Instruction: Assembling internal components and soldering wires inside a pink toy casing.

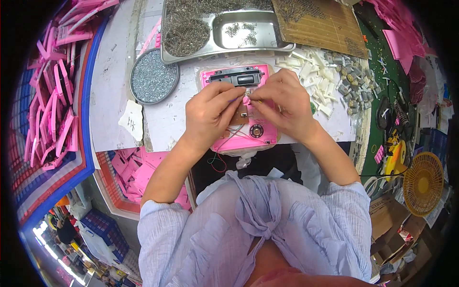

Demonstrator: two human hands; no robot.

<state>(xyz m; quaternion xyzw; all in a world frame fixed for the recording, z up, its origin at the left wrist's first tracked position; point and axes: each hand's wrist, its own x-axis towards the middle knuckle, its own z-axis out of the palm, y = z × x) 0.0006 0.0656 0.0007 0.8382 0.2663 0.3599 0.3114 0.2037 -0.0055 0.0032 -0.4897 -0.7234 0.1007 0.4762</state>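
Pink casing (pixel 236 142) lies on the white bench (pixel 112 95) at the near edge, carrying a black part (pixel 234 76) along its far end, a brown circuit board (pixel 239 117), loose thin wires and, to the near right, a round black piece (pixel 256 130). Left hand (pixel 209 112) and right hand (pixel 286 105) meet above its middle, fingers curled, each thumb and forefinger drawn nearly together around a small pink piece (pixel 246 100); which hand grips it, I cannot tell. Far left sits a round tray (pixel 134 92) of tiny silvery bits; beyond the casing, a metal tray (pixel 239 49) holds small dark hardware. White plastic pieces (pixel 310 71) and grey blocks (pixel 353 88) lie scattered to the right.
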